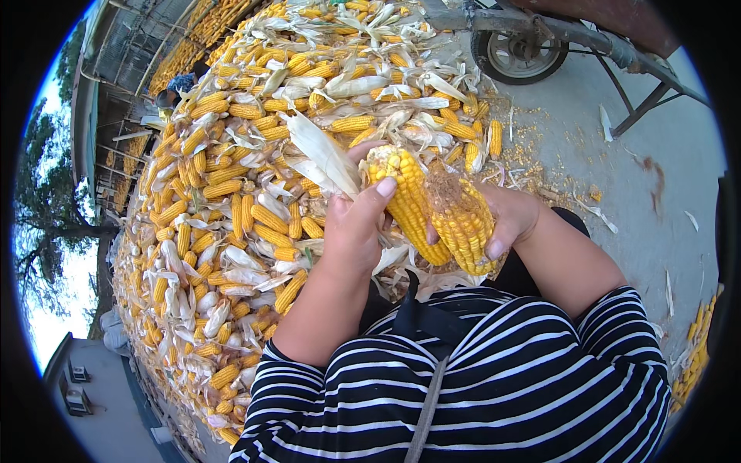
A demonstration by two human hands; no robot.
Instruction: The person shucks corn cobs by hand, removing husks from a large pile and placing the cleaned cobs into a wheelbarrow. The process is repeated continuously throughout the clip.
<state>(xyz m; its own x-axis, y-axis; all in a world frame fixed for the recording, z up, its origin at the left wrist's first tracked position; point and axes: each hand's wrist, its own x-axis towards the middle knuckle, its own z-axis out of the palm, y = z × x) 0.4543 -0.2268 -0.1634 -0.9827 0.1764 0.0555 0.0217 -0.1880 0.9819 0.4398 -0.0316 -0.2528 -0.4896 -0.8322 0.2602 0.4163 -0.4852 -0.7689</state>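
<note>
A yellow ear of corn (408, 202) is in my left hand (356, 223), with the thumb pressed near its pale tip. Dry husk leaves (324, 150) stick out between that hand's fingers, up and to the left. My right hand (508, 217) grips a second ear of corn (463, 228), which has brown silk (446, 188) at its upper end. The two ears are side by side in front of my chest, very close together. Fingers behind them are partly hidden. Beneath both hands spreads a large pile of corn ears (249, 223) mixed with loose husks.
A wheeled cart (631, 52) with a spoked tyre (518, 55) stands at the upper right on the concrete floor (642, 191). Loose kernels (527, 144) lie beside the pile. More corn (694, 347) shows at the lower right. A person (180, 84) is partly visible beyond the pile.
</note>
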